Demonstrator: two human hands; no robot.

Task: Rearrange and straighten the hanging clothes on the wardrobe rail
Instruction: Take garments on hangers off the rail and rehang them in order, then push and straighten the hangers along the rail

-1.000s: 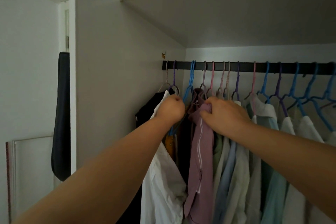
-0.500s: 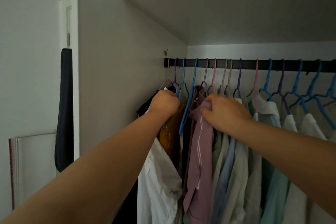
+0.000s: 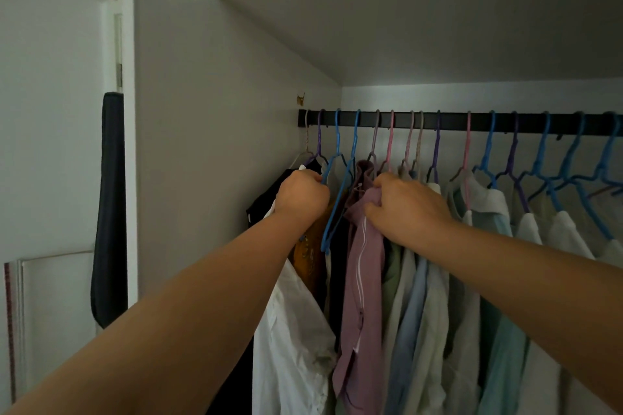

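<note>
Just right of the left hand (image 3: 302, 194), 2 blue hangers (image 3: 337, 199) now hang apart on the black rail (image 3: 472, 123); 1 second ago their hooks were pressed together at one spot. The left hand has moved a little toward the wardrobe wall and is closed as a fist at the shoulder of the white shirt (image 3: 290, 330), but I cannot tell what exactly it grips. The right hand (image 3: 404, 209) has stayed in its place and pinches the collar of the mauve zip garment (image 3: 362, 280). Between the 2 hands an orange garment (image 3: 308, 253) has become visible. I judge that the crowded left end is being spaced out, while the clothes to the right of the right hand already hang quite evenly.
</note>
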